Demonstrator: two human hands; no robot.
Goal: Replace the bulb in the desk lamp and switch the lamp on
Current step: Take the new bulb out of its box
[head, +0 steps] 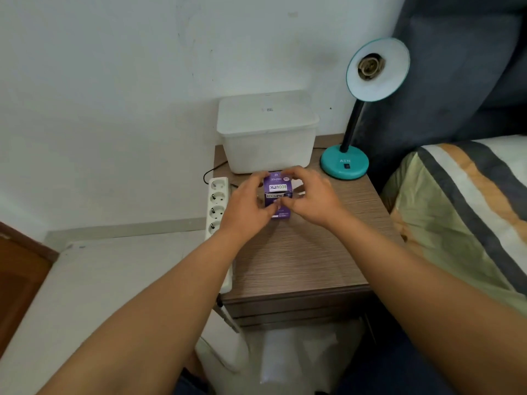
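Both your hands, left hand and right hand, fingers gripping purple bulb box, upright on tabletop. Empty lamp socket at one o'clock, right hand nearer.

white lidded bin, power strip, striped bedding

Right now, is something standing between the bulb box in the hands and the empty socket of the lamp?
Nothing visible does. The purple box is left of the lamp; its socket is bare and faces the room.
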